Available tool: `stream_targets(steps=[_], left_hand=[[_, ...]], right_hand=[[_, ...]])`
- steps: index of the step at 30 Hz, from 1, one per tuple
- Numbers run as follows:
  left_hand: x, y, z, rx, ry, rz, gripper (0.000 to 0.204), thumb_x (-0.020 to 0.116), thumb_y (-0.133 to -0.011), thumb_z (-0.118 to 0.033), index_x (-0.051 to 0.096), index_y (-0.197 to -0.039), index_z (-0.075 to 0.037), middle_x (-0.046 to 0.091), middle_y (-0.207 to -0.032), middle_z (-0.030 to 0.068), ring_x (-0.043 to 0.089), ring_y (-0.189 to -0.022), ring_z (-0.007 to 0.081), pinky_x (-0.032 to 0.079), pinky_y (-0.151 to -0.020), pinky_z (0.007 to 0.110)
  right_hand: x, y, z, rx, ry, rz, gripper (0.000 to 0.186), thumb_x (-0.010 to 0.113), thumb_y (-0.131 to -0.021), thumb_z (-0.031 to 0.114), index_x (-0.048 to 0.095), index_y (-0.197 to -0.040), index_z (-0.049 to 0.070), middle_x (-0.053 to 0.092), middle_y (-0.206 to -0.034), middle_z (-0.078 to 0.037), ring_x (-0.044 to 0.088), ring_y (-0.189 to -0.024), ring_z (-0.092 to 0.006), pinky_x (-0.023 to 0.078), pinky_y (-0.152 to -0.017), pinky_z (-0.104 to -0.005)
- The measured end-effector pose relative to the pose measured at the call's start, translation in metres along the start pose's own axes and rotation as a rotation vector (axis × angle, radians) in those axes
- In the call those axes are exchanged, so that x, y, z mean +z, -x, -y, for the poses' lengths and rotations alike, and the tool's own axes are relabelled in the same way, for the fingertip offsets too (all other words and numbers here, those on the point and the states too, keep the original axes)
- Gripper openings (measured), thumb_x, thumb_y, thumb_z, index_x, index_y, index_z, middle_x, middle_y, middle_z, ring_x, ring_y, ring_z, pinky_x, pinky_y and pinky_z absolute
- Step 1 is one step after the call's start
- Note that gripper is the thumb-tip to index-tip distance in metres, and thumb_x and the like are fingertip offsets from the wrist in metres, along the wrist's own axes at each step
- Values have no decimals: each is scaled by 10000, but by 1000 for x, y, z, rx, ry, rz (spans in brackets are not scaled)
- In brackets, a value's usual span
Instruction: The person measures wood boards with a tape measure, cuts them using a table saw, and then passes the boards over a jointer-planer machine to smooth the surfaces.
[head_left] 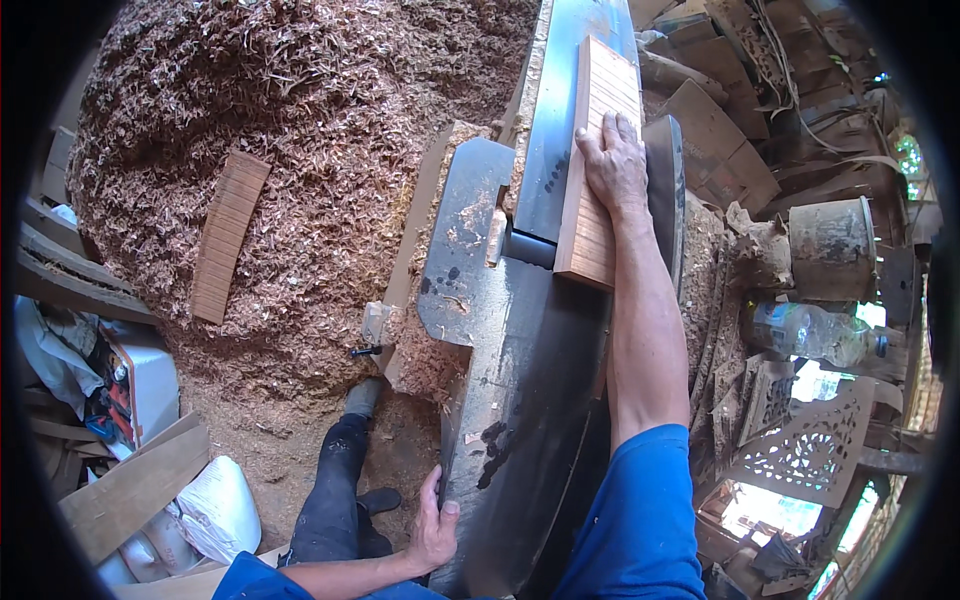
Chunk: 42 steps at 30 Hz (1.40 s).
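A wooden board point(594, 190) with a grooved-looking top lies lengthwise on the metal bed point(550, 350) of a jointer, alongside its upright fence point(664, 190). My right hand point(614, 165) presses on the board from above, fingers stretched forward and thumb apart on the left. The arm reaches over the near bed. At the lower left, my left hand point(433, 535) rests against the near bed's left edge, thumb and fingers apart, with no workpiece in it. The cutter area point(530, 248) shows as a dark gap beside the board; the rest is covered.
A large heap of wood shavings point(330, 130) rises on the left, with a loose wooden piece point(230, 237) on it. White sacks point(218, 508) and planks point(140, 490) lie lower left. A bucket point(832, 248), a plastic bottle point(815, 332) and scrap crowd the right side.
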<state>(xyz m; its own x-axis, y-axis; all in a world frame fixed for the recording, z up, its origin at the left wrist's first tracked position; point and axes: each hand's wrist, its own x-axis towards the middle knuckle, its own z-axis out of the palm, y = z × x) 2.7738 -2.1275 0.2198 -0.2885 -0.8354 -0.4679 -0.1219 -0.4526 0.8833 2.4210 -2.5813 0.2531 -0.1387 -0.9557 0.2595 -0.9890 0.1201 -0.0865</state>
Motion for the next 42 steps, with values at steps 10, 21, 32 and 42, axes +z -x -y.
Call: stream_targets(steps=[10, 21, 32, 42], left_hand=[[-1, 0, 0, -9, -14, 7, 715, 401, -1078, -425, 191, -1543, 75, 404, -1471, 341, 462, -1353, 428, 344, -1142, 471], [-6, 2, 0, -75, 57, 64, 653, 410, -1081, -289, 156, -1547, 92, 359, -1504, 278, 384, -1418, 347, 273, -1195, 427], [-3, -2, -10, -86, -22, 58, 700, 521, -1030, -295, 190, -1559, 22, 451, -1461, 294, 496, -1331, 390, 362, -1141, 452], [2, 4, 4, -65, -5, -30, 743, 481, -1044, -466, 251, -1532, 44, 404, -1493, 328, 427, -1380, 473, 324, -1163, 493]], right_hand=[[5, -8, -6, 9, 8, 5, 789, 453, -983, 568, 427, -1511, -18, 378, -1581, -256, 328, -1495, -364, 206, -1236, -501], [19, -47, -6, -21, 0, -58, 741, 482, -976, 535, 472, -1481, -7, 444, -1540, -237, 386, -1454, -367, 247, -1221, -509], [27, -119, -40, -26, 46, -84, 646, 566, -872, 458, 603, -1354, 30, 589, -1376, -209, 608, -1199, -395, 465, -1047, -473], [-121, 23, -15, 242, -2155, 173, 536, 484, -991, 393, 525, -1372, 18, 659, -1173, -125, 661, -1020, -253, 558, -880, -444]])
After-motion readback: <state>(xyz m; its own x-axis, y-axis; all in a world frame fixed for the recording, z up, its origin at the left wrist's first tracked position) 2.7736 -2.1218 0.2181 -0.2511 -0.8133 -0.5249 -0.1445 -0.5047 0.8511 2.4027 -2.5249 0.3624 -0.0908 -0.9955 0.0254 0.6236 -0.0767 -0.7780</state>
